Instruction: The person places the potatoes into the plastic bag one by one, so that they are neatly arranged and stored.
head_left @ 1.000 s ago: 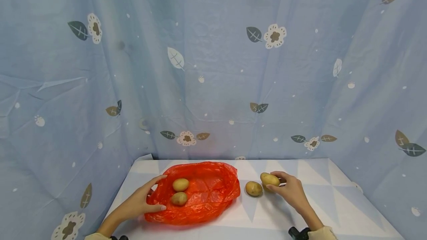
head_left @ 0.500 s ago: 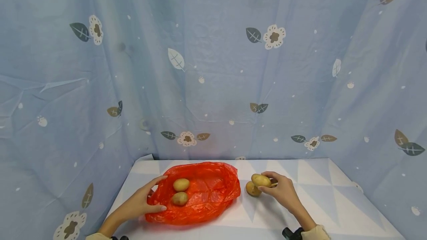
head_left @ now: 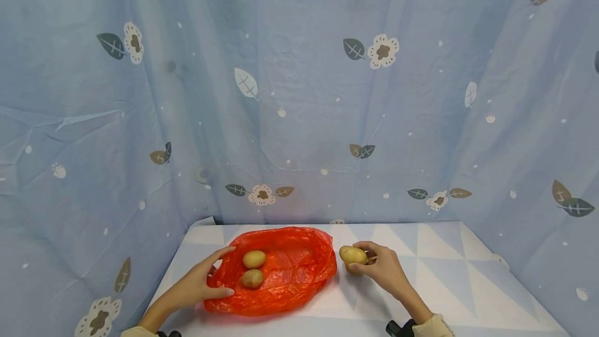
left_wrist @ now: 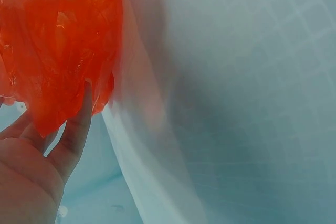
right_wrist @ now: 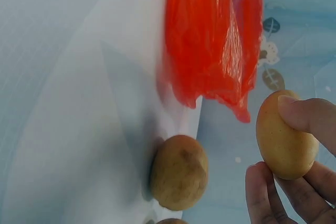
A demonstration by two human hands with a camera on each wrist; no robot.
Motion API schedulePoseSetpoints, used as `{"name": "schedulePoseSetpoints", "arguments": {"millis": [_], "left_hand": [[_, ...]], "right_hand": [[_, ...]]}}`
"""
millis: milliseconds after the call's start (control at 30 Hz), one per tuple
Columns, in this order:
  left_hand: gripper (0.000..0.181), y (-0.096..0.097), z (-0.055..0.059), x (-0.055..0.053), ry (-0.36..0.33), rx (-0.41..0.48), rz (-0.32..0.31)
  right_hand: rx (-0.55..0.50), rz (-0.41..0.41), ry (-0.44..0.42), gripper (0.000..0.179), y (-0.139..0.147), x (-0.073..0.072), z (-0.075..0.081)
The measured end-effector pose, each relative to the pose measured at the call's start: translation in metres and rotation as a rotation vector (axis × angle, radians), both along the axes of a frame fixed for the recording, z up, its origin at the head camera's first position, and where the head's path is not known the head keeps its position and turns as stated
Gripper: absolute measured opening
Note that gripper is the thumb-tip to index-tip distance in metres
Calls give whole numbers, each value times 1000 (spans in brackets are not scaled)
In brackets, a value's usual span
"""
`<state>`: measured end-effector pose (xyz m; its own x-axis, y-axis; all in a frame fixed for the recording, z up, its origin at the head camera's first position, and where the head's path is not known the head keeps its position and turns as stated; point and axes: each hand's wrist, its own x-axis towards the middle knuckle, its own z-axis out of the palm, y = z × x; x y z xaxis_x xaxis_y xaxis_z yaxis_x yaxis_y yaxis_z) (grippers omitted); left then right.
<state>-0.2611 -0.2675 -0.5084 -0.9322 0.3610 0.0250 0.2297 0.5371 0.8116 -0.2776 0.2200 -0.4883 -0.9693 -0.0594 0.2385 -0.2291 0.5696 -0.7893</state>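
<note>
Your left hand (head_left: 194, 282) was at the left side of a crumpled red plastic bag (head_left: 281, 300), thumb and forefinger stretched apart against the film, and the bag's mouth gaped upward. Two potatoes lay inside, toward its left: one yellow potato (head_left: 254, 259) and, nearer you, one browner potato (head_left: 252, 279). Your right hand (head_left: 381, 269) was clamped between thumb and fingers on a smooth held potato (right_wrist: 283, 135), raised just outside the bag's right rim. Below it, a brown potato (right_wrist: 179, 174) sat on the table (head_left: 449, 285); the right wrist view cut off another rounded brown thing (right_wrist: 173, 222), perhaps a potato too. By that count, the work seemed about half done: two potatoes in, the held one and at least one more outside. Inside the bag, open room lay right of the pair. The table's back edge ran close behind the bag, with a blue patterned cloth (head_left: 299, 118) hanging beyond; the left edge was near your left hand, and the widest room lay to your right.
</note>
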Motion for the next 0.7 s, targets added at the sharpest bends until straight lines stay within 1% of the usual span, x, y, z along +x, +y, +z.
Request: {"name": "schedulePoseSetpoints", "arguments": {"millis": [233,433,700], "left_hand": [[94,0,0,1,8,-6,1],[94,0,0,1,4,-6,-2],[94,1,2,2,1,-6,4]], "right_hand": [[-21,58,10,48,-13,-2,-2],[22,76,25,47,-23,-3,-1],[-9,186,17,48,-38,-2,0]]}}
